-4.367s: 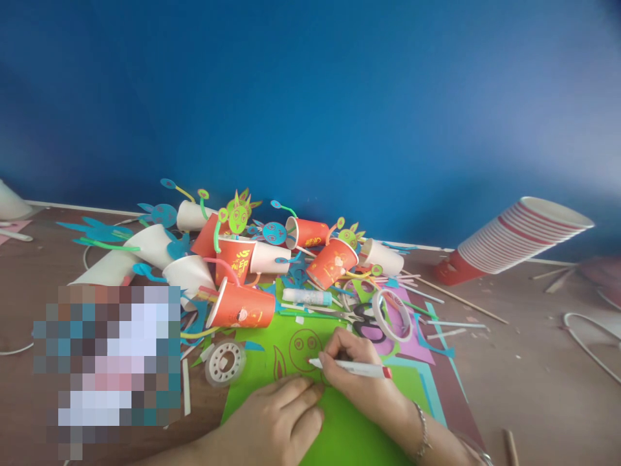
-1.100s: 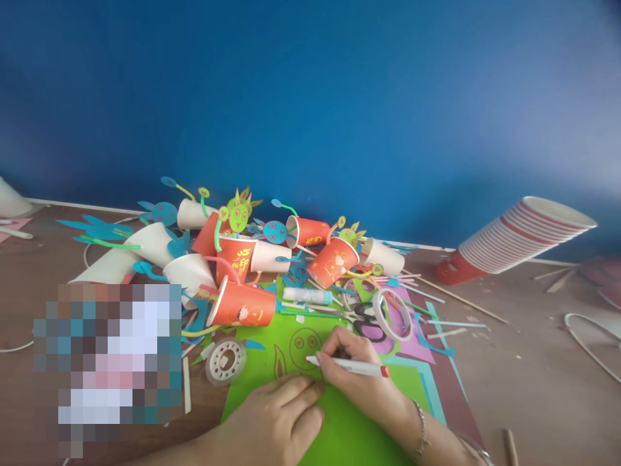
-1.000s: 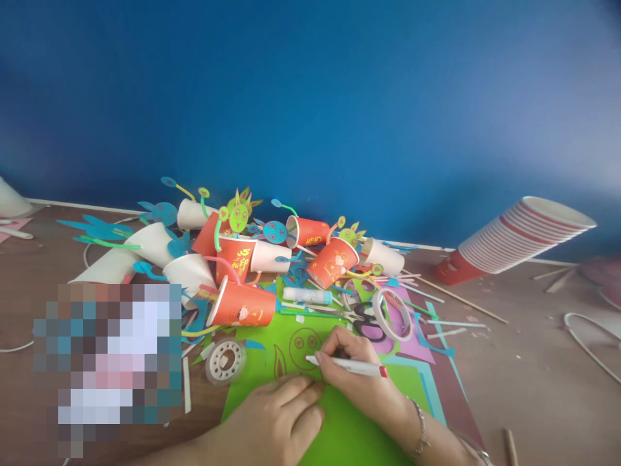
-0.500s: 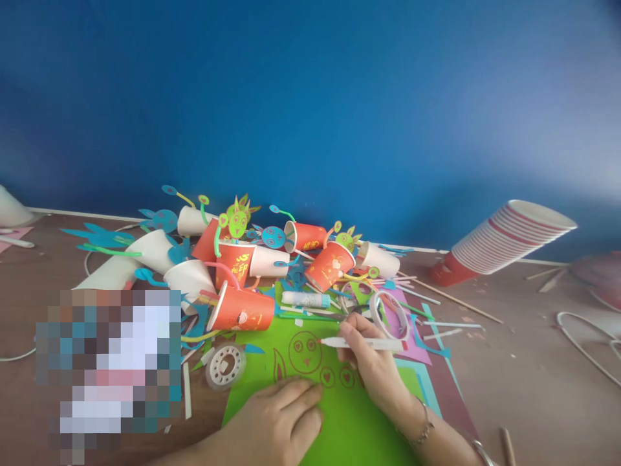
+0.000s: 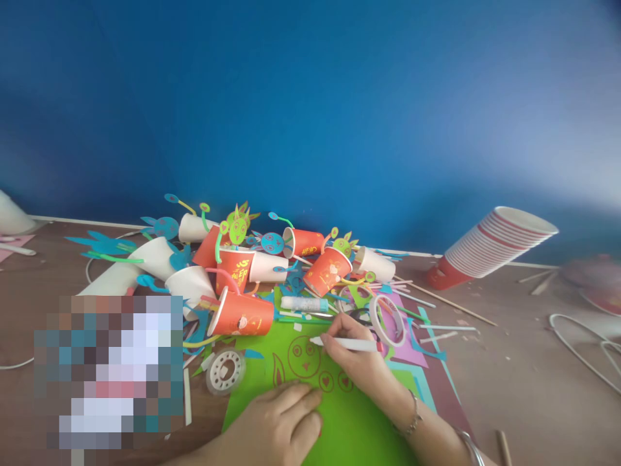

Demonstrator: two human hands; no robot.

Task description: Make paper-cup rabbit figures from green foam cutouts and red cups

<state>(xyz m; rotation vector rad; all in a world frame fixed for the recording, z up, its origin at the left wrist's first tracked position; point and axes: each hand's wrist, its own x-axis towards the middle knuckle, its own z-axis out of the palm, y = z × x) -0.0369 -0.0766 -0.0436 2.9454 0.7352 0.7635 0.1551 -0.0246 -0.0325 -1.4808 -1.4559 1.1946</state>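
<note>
A white marker [image 5: 358, 344] with a red end is pinched in the fingers of my right hand [image 5: 352, 353]. Its tip is at the top right of a round face drawn in red on the green paper [image 5: 359, 421]. An ear outline, two small circles with hearts, and part of another shape under my right hand are also drawn there. My left hand [image 5: 286, 414] lies flat on the paper just below the drawings, fingers stretched out. Behind the marker are a glue stick [image 5: 305, 303] and a tape roll [image 5: 387, 321].
Red and white paper cups [image 5: 245, 314] with pipe-cleaner arms and paper faces crowd the back left. A tall cup stack [image 5: 490, 249] leans at the right, with a thin wooden stick [image 5: 451, 302] nearby. Another tape roll [image 5: 226, 371] lies left of the paper. A blurred patch covers the lower left.
My right hand has moved a little to the left, bringing the marker tip over the face's top edge. My left hand stays in place. The view has shifted slightly.
</note>
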